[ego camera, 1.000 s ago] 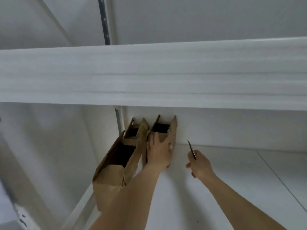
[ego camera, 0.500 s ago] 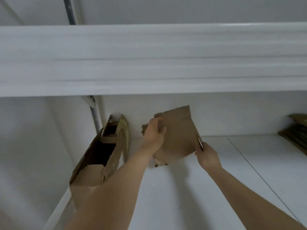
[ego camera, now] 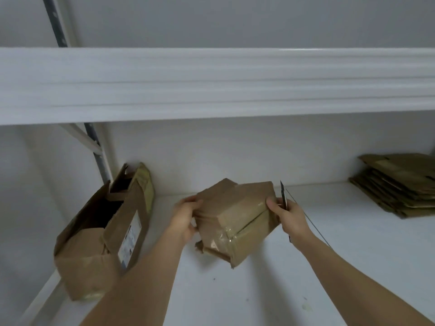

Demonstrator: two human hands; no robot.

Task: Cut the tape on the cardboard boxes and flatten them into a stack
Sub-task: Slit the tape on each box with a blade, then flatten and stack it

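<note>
A small brown cardboard box (ego camera: pixel 235 215), taped along its seam, hangs above the white shelf (ego camera: pixel 235 297) between both hands. My left hand (ego camera: pixel 184 217) grips its left side. My right hand (ego camera: pixel 288 216) holds a thin dark cutter blade (ego camera: pixel 283 196) that points up, and its thumb presses the box's right edge. An open cardboard box (ego camera: pixel 101 234) with a white label stands at the left. A stack of flattened boxes (ego camera: pixel 397 184) lies at the far right.
A thick white upper shelf (ego camera: pixel 211 83) runs across above the hands. A metal upright (ego camera: pixel 98 158) stands at the back left beside the open box. The white back wall (ego camera: pixel 235 151) is close behind.
The small box has come away from the open box at the left and moved right and toward me, turning so its taped seam faces up. The view has swung right, revealing the flattened stack.
</note>
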